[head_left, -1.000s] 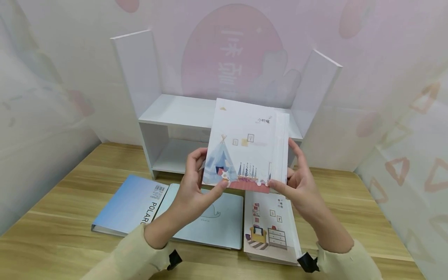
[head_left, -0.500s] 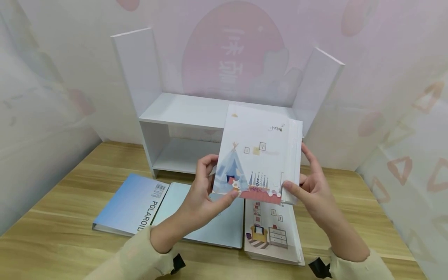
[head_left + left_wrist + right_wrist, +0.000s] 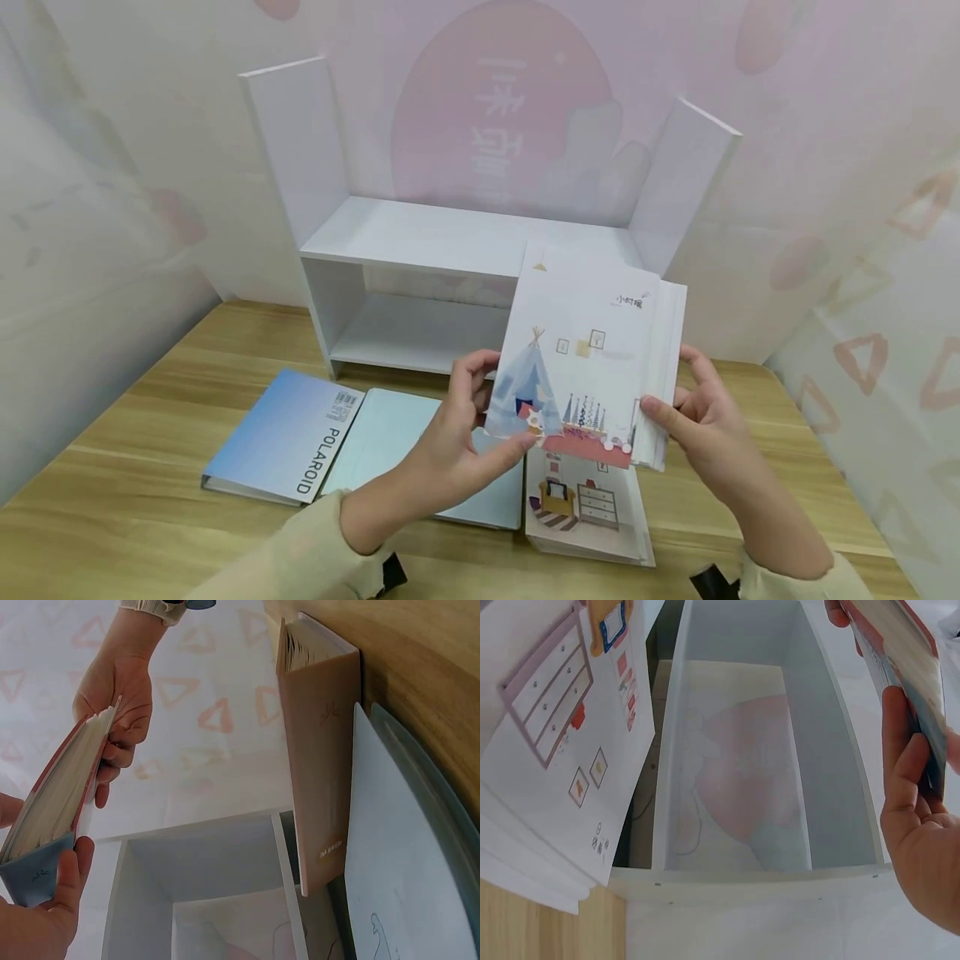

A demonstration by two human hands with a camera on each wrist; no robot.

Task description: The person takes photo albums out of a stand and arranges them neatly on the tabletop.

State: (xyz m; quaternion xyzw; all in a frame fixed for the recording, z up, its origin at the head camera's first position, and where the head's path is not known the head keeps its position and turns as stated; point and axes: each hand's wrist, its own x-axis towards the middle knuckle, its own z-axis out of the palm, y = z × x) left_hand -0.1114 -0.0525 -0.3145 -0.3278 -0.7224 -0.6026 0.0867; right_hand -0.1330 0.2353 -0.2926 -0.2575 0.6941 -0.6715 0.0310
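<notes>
Both hands hold a white photo album (image 3: 592,367) with a blue tent drawn on its cover, tilted in the air before the shelf. My left hand (image 3: 465,442) grips its left edge, thumb on the cover and fingers behind. At the opposite edge my right hand (image 3: 705,429) pinches it the same way. Thick pages and a blue spine (image 3: 37,874) show in the left wrist view. Below, a second white album (image 3: 573,512) with drawn furniture lies on the table, partly hidden by the held one.
A pale blue album (image 3: 386,417) and a blue POLAROID album (image 3: 277,433) lie to the left on the wooden table (image 3: 135,467). Behind them stands a white two-level shelf (image 3: 420,233) with raised side panels. Printed cloth (image 3: 825,208) surrounds the table.
Both hands have carried the tent album to the right and lower, keeping their grip. It covers more of the second white album's top. The albums on the table stay put.
</notes>
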